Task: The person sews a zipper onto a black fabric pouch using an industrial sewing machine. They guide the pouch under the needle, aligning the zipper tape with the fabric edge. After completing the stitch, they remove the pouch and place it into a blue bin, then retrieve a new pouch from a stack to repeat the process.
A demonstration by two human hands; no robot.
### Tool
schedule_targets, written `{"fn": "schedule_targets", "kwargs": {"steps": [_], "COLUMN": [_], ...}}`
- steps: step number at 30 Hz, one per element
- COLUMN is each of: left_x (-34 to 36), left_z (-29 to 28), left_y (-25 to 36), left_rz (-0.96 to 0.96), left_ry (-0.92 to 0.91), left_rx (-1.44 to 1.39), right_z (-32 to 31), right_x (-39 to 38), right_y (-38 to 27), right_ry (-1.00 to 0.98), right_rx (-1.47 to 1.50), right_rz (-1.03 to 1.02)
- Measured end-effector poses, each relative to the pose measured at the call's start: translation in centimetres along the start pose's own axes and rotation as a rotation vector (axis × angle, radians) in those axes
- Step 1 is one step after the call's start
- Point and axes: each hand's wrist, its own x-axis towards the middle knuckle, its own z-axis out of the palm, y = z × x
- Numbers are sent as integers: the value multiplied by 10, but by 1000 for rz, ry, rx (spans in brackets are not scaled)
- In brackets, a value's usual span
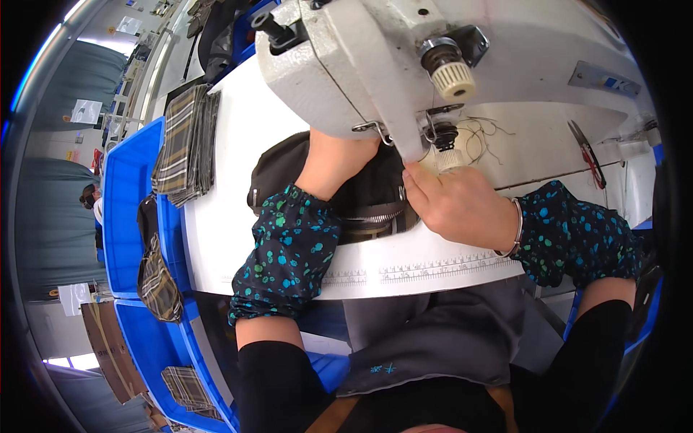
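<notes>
A dark brown fabric bag (278,170) with an open-toothed metal zipper (372,219) and a strip of plaid along its near edge lies under the head of a white sewing machine (339,61). My left hand (341,160) rests on the bag's top, its fingers hidden behind the machine head. At the bag's right side, my right hand (455,206) is closed, thumb and forefinger pressed together beside the machine's lower end. What sits between those fingertips is too small to make out.
A ruler scale (440,268) runs along the table's near edge. Loose threads (480,137) and thread snips (588,155) lie to the right. On the left are stacked plaid pieces (186,144), a blue bin (133,209) with a plaid piece (160,281) hanging over its side, and another blue bin (137,328).
</notes>
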Motion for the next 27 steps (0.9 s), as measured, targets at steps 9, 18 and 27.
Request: {"fn": "schedule_targets", "kwargs": {"steps": [9, 18, 27], "left_x": [-53, -78, -79], "left_z": [-52, -48, -29], "left_y": [68, 85, 88], "left_rz": [107, 199, 230], "left_ry": [-175, -152, -36], "left_rx": [74, 119, 116], "right_z": [-3, -26, -23], "right_x": [-3, -17, -18], "right_y": [0, -29, -29], "right_ry": [-8, -93, -78], "right_rx": [17, 20, 50], "right_rz": [34, -124, -120]}}
